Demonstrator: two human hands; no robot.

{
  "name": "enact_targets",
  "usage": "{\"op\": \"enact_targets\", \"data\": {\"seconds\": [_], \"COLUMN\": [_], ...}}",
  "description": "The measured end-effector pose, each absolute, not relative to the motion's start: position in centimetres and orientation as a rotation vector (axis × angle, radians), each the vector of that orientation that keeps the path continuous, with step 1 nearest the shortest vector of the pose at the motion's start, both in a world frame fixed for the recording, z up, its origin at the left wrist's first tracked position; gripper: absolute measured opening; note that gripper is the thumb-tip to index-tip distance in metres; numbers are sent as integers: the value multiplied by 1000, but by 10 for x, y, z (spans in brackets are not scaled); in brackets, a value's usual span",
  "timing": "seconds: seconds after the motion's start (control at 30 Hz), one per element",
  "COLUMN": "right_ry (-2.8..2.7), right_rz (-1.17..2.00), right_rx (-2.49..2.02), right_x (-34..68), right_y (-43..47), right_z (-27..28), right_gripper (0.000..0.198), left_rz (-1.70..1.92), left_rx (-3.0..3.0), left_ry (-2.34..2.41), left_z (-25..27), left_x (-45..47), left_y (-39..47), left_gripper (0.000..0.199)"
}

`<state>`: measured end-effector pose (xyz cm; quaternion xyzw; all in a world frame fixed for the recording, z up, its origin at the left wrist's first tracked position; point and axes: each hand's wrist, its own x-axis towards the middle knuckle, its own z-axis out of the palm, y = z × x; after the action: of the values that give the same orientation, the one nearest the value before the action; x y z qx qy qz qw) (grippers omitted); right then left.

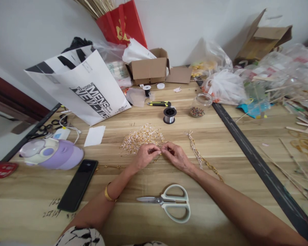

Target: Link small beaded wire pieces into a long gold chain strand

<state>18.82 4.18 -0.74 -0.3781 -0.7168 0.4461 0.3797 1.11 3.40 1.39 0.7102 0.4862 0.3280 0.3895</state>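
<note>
My left hand (pixel 146 155) and my right hand (pixel 175 155) meet fingertip to fingertip over the wooden table, both in a pinch. What they pinch is too small to make out. Just behind my left hand lies a loose heap of small gold and clear beads (pixel 141 138). A thin gold strand (pixel 111 166) runs on the table to the left of my left wrist. To the right of my right hand lie gold and silvery beaded strands (pixel 195 150), partly behind my forearm. Scissors (pixel 174 202) with pale handles lie nearer to me, between my forearms.
Behind the beads are a wire spool (pixel 169 115), a yellow-black utility knife (pixel 159 103) and a glass jar (pixel 200 104) of beads. A phone (pixel 78 184), a purple-white bottle (pixel 52 153) and a white paper bag (pixel 87 87) stand or lie left. Plastic bags (pixel 224 87) crowd the right.
</note>
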Motion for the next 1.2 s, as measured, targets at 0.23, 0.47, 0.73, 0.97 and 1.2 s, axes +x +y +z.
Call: {"op": "enact_targets", "data": {"seconds": [0.23,0.47,0.73,0.97,1.2], "right_ry": [-1825,-1814,-1840,-1868,-1979], "right_rz": [1150,1147,1123,1085,1013], "right_rx": [-968,-970,-964,-974,-1038], "right_x": [188,188,187,188,188], "right_y": [40,40,40,38,37], "right_z": [-5,-7,-5,-4,-3], "right_gripper": [16,17,17,19,20], "left_rz": [841,938,937,979,1071], "left_rx": [1827,1469,1340,1385,1450], "left_ry": [1203,1180,1141,1136,1162], "left_z": [21,23,26,19,18], "left_x": [12,12,14,11,10], "left_y": [33,33,32,33,32], "left_gripper": [15,16,22,23,21]}}
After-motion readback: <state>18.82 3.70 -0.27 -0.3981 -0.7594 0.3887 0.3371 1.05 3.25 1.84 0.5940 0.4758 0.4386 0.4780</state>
